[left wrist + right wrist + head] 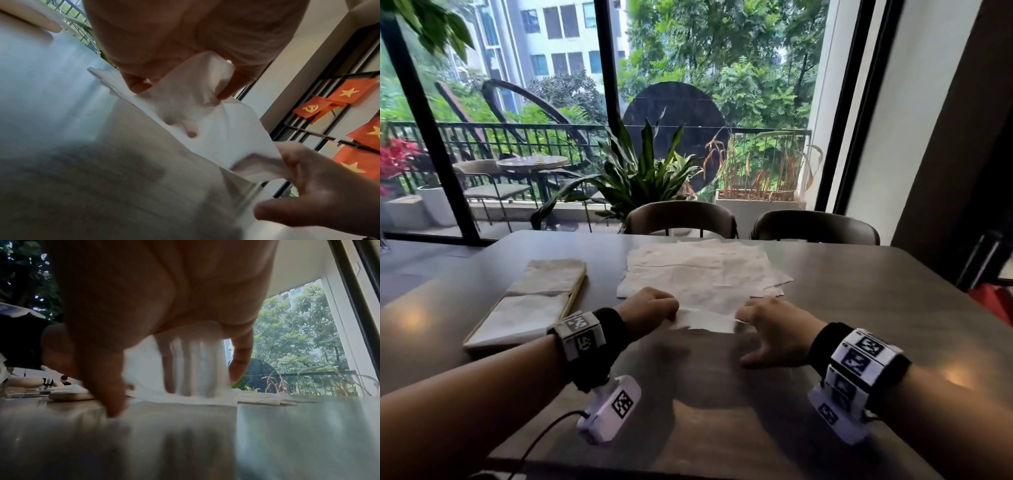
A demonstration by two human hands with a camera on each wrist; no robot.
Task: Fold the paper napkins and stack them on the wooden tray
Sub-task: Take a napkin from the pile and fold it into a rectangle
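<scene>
Right now both hands are at the near edge of a loose pile of unfolded napkins (pixel 700 270) spread flat in the middle of the dark worktop (pixel 859 308). The left hand (pixel 650 308) pinches the near left corner of the top napkin (pixel 705 320) between thumb and fingertips; the left wrist view shows the white paper bunched in that pinch. The right hand (pixel 774 329) pinches the near right corner, its other fingers spread downward and the thumb tip down at the worktop. Between the two hands the napkin's near edge is lifted and curled off the pile.

To the left of the pile, well apart from it, lies the wooden tray (pixel 577 294), long and narrow, angled away from the person. On it rest folded napkins (pixel 530 308), one stack at the near end and another at the far end, covering nearly all of the tray's surface.

Nothing stands between the hands and the tray. Across the worktop two dark chairs (pixel 681 219) are pushed in, and behind them a leafy potted plant (pixel 640 178) stands before a tall window with a balcony railing outside. Each wrist carries a black band with white blocks of black square code markers (pixel 863 356); no readable words show on them. In the left wrist view, red flags (pixel 349 94) with yellow stars and a hammer-and-sickle hang on a dark frame at the right.
</scene>
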